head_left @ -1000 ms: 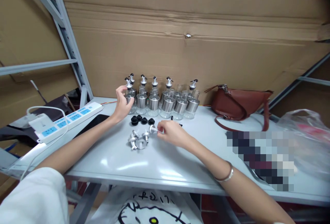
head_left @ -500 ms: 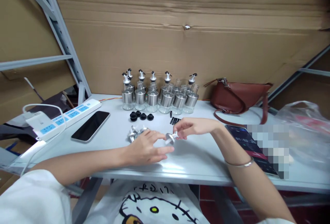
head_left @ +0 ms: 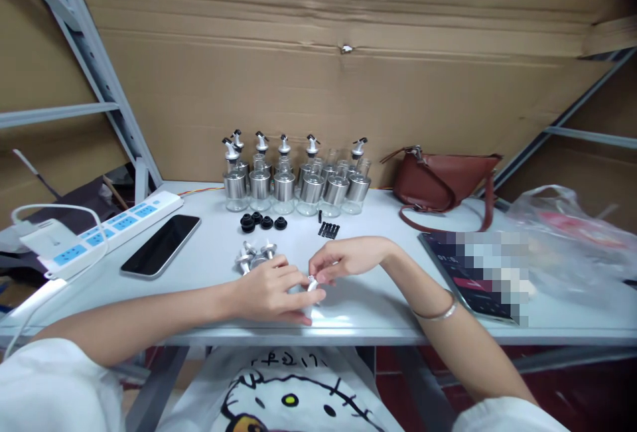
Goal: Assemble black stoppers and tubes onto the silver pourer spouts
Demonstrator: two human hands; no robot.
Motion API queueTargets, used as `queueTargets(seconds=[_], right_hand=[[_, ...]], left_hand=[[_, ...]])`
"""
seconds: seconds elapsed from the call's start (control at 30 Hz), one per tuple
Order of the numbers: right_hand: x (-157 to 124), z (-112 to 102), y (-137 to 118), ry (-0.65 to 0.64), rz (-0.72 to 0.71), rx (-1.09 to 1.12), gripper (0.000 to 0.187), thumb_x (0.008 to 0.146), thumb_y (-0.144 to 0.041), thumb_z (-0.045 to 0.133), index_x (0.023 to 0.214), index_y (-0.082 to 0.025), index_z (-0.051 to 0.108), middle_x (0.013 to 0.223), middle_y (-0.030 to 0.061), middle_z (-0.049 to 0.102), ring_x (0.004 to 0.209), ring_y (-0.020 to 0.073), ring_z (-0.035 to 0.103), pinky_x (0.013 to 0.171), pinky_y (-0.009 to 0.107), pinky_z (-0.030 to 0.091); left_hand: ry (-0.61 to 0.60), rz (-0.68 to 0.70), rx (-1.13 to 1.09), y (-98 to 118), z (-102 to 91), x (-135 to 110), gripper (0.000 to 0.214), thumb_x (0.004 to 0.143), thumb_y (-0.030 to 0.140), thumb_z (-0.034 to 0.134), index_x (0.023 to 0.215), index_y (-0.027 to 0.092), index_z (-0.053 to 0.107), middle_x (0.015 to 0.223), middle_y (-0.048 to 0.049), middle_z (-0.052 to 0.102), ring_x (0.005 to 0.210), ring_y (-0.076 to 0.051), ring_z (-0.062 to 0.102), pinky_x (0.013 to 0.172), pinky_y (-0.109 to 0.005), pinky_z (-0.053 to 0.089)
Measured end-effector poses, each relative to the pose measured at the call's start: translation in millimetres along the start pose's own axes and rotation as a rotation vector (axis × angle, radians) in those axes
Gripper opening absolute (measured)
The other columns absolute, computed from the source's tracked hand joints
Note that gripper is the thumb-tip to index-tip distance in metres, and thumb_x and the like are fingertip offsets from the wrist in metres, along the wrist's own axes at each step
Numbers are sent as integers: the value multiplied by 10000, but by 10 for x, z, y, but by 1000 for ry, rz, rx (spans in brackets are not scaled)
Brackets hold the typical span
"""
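Note:
Both my hands meet near the front edge of the grey table. My left hand curls round a small silver spout cap, and my right hand pinches the same cap from the right. A small heap of silver spout caps lies just left of my left hand. Black rubber stoppers and thin black pins lie further back. Several glass-and-steel dispenser bottles stand in rows by the cardboard wall, some fitted with spouts.
A black phone and a white power strip lie at the left. A brown leather bag sits at the back right, a dark tablet and a clear plastic bag at the right. Metal shelf posts rise on the left.
My left hand left the bottles and came down to the front. My right hand carried one spout cap from the heap toward me, and both hands now hold it.

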State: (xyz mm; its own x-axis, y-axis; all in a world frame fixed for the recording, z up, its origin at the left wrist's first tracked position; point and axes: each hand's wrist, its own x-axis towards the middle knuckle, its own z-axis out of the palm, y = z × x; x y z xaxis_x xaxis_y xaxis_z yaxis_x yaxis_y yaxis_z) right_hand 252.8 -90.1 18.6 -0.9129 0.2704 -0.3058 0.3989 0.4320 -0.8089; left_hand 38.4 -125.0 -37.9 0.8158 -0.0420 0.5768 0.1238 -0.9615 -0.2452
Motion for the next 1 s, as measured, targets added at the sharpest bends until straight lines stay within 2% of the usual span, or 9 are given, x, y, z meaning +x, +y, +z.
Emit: queueTargets(seconds=[0.2, 0.33, 0.43, 0.53, 0.63, 0.73, 0.87, 1.0], right_hand=[[-22, -14, -3, 143, 10, 67, 266, 847, -373, 536, 819, -113, 583, 721, 9, 548, 641, 88, 484, 647, 226, 416], [-120, -82, -42, 167, 86, 82, 248, 784, -367, 595, 770, -120, 589, 689, -2, 543, 625, 89, 481, 631, 224, 404], [-278, -197, 42, 274, 240, -4, 219, 733, -343, 613, 741, -125, 599, 649, -4, 545, 614, 99, 478, 599, 221, 379], [-440, -321, 226, 431, 477, -139, 155, 680, -282, 598, 698, -129, 612, 592, -8, 542, 588, 110, 470, 579, 228, 358], [-509, -385, 384, 440, 627, -189, 142, 625, -258, 612, 684, -130, 622, 570, -9, 547, 575, 117, 473, 567, 232, 349], [-473, -374, 432, 404, 642, -187, 179, 621, -286, 618, 703, -129, 637, 569, -4, 556, 576, 124, 487, 549, 230, 349], [-379, -332, 430, 434, 594, -218, 188, 611, -285, 617, 715, -133, 651, 585, -5, 565, 584, 126, 497, 561, 225, 371], [-328, -323, 486, 440, 525, -242, 247, 605, -284, 635, 805, -143, 665, 594, -22, 539, 579, 119, 484, 548, 219, 356]], left_hand=[[-93, -104, -62, -2, 28, -23, 262, 945, 314, 424, 1105, 135, 527, 813, -35, 655, 714, -129, 575, 658, -280, 326], [-99, -125, -63, -3, 38, -38, 226, 948, 298, 419, 1078, 162, 545, 845, -37, 651, 726, -130, 571, 673, -281, 313], [-121, -151, -90, -9, 38, -42, 247, 949, 311, 415, 1091, 157, 547, 848, -45, 650, 726, -135, 568, 691, -285, 305], [-119, -194, -129, -24, 32, -38, 261, 952, 306, 406, 1114, 154, 542, 893, -65, 654, 766, -146, 575, 711, -284, 307], [-110, -233, -163, -40, 29, -39, 280, 951, 310, 410, 1138, 143, 534, 945, -84, 651, 817, -155, 582, 731, -283, 316], [-131, -251, -174, -46, 37, -51, 287, 948, 309, 417, 1156, 147, 532, 969, -89, 647, 850, -162, 584, 745, -289, 322], [-150, -254, -175, -43, 50, -67, 289, 941, 309, 432, 1168, 161, 529, 980, -88, 648, 864, -167, 583, 757, -295, 326], [-135, -241, -159, -38, 45, -58, 285, 944, 311, 423, 1162, 161, 527, 972, -84, 649, 850, -165, 581, 752, -297, 320]])
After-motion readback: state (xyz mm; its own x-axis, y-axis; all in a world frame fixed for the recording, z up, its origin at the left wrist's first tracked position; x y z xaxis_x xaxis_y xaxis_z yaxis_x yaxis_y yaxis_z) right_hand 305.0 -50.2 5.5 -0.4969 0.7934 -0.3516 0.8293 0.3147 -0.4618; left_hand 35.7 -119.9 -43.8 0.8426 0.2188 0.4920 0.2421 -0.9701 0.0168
